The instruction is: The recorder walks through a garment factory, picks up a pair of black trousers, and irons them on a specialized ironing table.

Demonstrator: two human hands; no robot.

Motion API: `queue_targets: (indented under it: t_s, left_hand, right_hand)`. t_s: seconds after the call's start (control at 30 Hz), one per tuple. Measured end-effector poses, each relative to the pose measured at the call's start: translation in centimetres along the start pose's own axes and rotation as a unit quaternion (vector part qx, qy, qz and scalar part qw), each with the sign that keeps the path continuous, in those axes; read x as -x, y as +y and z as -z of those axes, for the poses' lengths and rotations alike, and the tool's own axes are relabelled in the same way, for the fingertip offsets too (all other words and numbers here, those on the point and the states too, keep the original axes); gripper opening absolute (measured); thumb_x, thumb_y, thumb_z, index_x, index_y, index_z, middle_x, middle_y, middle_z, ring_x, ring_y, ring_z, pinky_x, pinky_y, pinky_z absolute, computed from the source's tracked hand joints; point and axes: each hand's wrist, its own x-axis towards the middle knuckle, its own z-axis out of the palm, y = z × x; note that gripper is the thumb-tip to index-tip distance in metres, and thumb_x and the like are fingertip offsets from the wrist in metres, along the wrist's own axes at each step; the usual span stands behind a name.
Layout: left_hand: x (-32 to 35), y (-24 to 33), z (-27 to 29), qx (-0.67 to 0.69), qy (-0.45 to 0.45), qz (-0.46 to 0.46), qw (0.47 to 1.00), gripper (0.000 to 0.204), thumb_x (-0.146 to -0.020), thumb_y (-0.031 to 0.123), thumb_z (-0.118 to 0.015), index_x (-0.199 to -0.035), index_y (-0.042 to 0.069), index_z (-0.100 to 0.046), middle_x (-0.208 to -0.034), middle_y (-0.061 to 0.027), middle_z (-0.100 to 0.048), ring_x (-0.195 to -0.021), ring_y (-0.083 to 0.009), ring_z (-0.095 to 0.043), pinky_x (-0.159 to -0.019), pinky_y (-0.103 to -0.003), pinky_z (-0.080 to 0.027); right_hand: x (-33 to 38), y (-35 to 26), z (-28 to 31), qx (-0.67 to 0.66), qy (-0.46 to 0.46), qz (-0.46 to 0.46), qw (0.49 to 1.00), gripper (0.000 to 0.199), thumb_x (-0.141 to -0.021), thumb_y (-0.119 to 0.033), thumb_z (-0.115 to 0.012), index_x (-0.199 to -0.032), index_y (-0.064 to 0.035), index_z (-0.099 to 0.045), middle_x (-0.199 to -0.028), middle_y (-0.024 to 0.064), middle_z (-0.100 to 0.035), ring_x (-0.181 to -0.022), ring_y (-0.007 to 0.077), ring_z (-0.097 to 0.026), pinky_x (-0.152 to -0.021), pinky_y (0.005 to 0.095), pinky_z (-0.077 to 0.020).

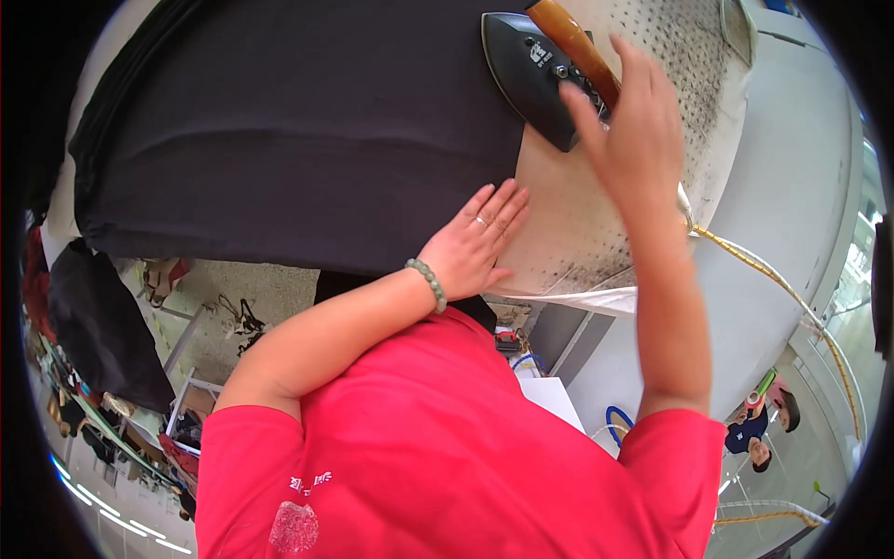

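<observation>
Left hand [473, 244] lies flat, fingers released, on black cloth [298, 130]; right hand [633, 130] hovers open-fingered beside iron [535, 74].

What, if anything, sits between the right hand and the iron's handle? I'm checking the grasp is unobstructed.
Nothing visible. The right hand is open right beside the black iron's brown wooden handle, its fingers over the iron's body; the left hand lies flat apart.

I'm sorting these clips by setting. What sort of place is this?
Probably a garment workshop's pressing station: a heavy black iron with a wooden handle, a padded, scorch-speckled pressing board and black fabric spread across it under the left hand.
</observation>
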Motion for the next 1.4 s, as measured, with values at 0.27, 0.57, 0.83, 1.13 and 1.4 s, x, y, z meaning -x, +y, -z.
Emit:
queue_targets:
  t_s: [0.27, 0.57, 0.83, 1.13, 1.4]
  left_hand:
    - [2.1, 0.3, -1.0, 0.006, -0.056, -0.099, 0.993, 0.08, -0.093, 0.048, -0.052, -0.15, -0.003, -0.029, -0.16, -0.0157, -0.022, -0.149, -0.0281, -0.017, -0.122, -0.042, -0.011]
    - [15.0, -16.6, 10.8, -0.062, 0.287, 0.197, 0.935, 0.04, -0.083, 0.008, -0.065, -0.123, 0.005, -0.06, -0.128, -0.0132, -0.058, -0.126, -0.0355, -0.049, -0.11, -0.046, -0.037]
    - [41.7, -44.8, 25.4, -0.18, 0.238, 0.686, 0.664, 0.086, -0.078, 0.055, -0.074, -0.134, -0.005, -0.049, -0.13, -0.0261, -0.056, -0.12, -0.0421, -0.053, -0.104, -0.043, -0.043]
    - [45.7, -47.9, 35.2, 0.677, 0.34, 0.371, 0.537, 0.038, -0.104, 0.026, -0.048, -0.125, -0.003, -0.06, -0.124, -0.014, -0.065, -0.113, -0.0231, -0.063, -0.1, -0.037, -0.049]
    - [43.2, -48.7, 33.6, 0.547, 0.397, 0.427, 0.6, 0.036, -0.103, 0.025, -0.052, -0.121, -0.004, -0.061, -0.121, -0.0143, -0.066, -0.106, -0.0203, -0.065, -0.094, -0.031, -0.051]
  right_hand:
    - [-3.0, -0.3, -2.5, -0.047, -0.287, -0.087, 0.953, 0.035, -0.089, -0.035, -0.066, -0.102, -0.0027, -0.066, -0.076, 0.0211, -0.067, -0.074, 0.0389, -0.067, -0.069, 0.0457, -0.0522]
    - [1.0, -1.0, 1.0, -0.195, -0.305, -0.271, 0.892, 0.056, -0.087, -0.036, -0.072, -0.129, -0.003, -0.055, -0.091, 0.0152, -0.069, -0.081, 0.0297, -0.068, -0.076, 0.0393, -0.0525]
    - [6.1, -5.1, 1.6, -0.315, -0.192, -0.489, 0.79, 0.023, -0.097, -0.029, -0.062, -0.091, -0.0076, -0.055, -0.053, -0.0035, -0.042, -0.037, 0.0066, -0.038, -0.034, 0.0242, -0.0291]
    - [0.1, -19.4, -2.6, -0.248, -0.154, -0.559, 0.776, 0.033, -0.097, -0.039, -0.059, -0.086, -0.0083, -0.058, -0.054, -0.0028, -0.044, -0.041, 0.0091, -0.043, -0.038, 0.0278, -0.0343]
    - [-15.3, -52.7, -11.2, -0.33, -0.415, -0.16, 0.833, 0.053, -0.084, -0.043, -0.065, -0.103, 0.0062, -0.054, -0.081, 0.0206, -0.069, -0.081, 0.0374, -0.069, -0.072, 0.0447, -0.0559]
